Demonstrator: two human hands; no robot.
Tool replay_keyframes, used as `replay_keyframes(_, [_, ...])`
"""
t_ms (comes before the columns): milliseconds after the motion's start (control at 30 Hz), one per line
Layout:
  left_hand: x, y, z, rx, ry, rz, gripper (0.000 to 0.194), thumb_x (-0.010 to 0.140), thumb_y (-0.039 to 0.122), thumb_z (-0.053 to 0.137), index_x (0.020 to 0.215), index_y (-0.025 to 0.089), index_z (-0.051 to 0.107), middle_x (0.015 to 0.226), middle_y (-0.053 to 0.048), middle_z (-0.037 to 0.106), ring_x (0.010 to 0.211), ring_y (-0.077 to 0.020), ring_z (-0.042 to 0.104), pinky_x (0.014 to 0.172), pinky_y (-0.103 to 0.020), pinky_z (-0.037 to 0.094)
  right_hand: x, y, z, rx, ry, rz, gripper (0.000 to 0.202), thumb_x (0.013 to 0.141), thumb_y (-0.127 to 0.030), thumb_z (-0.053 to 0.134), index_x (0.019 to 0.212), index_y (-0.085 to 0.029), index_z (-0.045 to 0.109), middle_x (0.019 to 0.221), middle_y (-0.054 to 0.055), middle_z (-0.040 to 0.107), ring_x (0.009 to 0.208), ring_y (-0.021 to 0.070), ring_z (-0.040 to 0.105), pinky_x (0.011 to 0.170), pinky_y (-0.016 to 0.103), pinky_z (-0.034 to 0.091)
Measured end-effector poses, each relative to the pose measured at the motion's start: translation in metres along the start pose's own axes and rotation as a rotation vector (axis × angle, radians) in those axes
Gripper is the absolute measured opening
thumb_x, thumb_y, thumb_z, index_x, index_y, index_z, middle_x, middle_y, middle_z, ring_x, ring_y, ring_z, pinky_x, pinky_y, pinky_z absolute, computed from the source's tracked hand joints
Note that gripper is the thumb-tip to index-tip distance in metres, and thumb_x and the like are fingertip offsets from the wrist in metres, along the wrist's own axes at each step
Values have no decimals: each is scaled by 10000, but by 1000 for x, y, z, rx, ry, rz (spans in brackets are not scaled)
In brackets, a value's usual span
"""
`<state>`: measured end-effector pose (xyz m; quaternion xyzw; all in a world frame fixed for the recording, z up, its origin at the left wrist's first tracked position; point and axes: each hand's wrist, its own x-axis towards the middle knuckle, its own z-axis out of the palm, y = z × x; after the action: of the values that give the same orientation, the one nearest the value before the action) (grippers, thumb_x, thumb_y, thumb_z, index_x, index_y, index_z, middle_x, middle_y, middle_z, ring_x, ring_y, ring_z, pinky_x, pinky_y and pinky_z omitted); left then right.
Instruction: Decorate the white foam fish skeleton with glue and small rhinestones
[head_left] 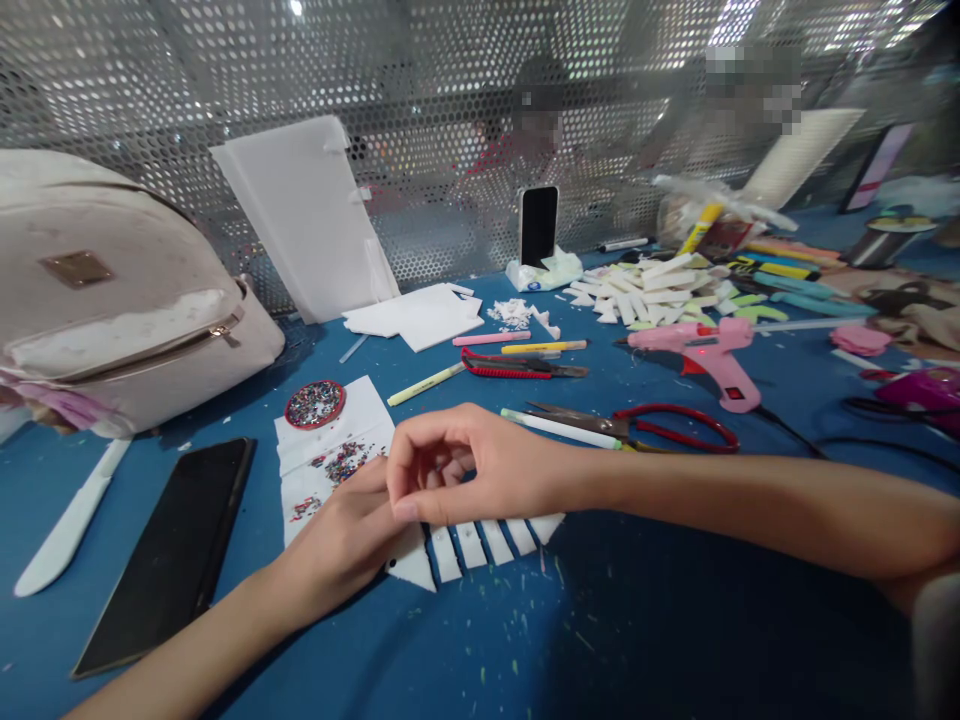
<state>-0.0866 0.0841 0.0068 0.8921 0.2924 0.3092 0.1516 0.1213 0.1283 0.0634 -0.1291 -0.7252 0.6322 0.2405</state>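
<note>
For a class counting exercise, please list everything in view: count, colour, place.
Backpack: one, pale pink, left
Phones: two, black, left and back
Knife: one, white, left
Sheets: several, white, back
Bead dish: one, red, left
Pens: several, mixed, centre
Cutter: one, red, centre
Scissors: one, red-handled, centre right
Glue gun: one, pink, right
Offcuts: many, white-green, right
Other clutter: uncounted, mixed, right
Mesh: one, grey, back
Table: one, blue, below
Cut strips: several, white, centre
Left hand: one, bare, centre
Right hand: one, bare, centre

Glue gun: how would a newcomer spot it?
Find the upright phone by the perforated screen. Nearer and to its right, between the white strips and the red-handled scissors, lies the glue gun. Unlike those neighbours, it is pink and pistol-shaped, with a red trigger.
</note>
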Motion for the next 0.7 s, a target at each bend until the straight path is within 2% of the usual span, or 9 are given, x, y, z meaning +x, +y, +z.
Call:
replay_keyframes(100, [0, 1, 0, -50, 2, -121, 280, 1016, 166, 392, 1109, 225, 650, 975, -48, 668, 868, -168, 645, 777, -263, 553, 0, -1, -1, 2, 19, -1, 125, 830, -191, 738, 832, -142, 624, 786, -24, 592, 697, 76, 525, 626, 184, 439])
replay_keyframes(167, [0, 2, 0, -73, 1, -143, 300, 1023, 174, 381, 1141, 226, 652, 980, -53, 674, 872, -166, 650, 783, -256, 558, 0, -2, -1, 4, 27, 6, 126, 835, -202, 733, 835, -144, 621, 787, -23, 594, 694, 78, 529, 624, 187, 442])
replay_keyframes(467, [-4, -5, -1, 20, -68, 28, 249, 986, 129, 469, 1094, 230, 669, 1020, -70, 698, 931, -185, 654, 811, -302, 546, 0, -3, -2, -4, 43, 13, 131, 849, -233, 713, 844, -153, 610, 777, -21, 592, 668, 87, 538, 618, 210, 462])
replay_keyframes(700, [-5, -7, -1, -26, -113, 9, 359, 982, 106, 463, 1260, 263, 628, 1148, -79, 701, 1034, -197, 665, 880, -324, 542, 0, -5, -2, -28, 65, 28, 101, 854, -210, 691, 854, -154, 607, 751, -27, 584, 661, 84, 538, 592, 195, 454])
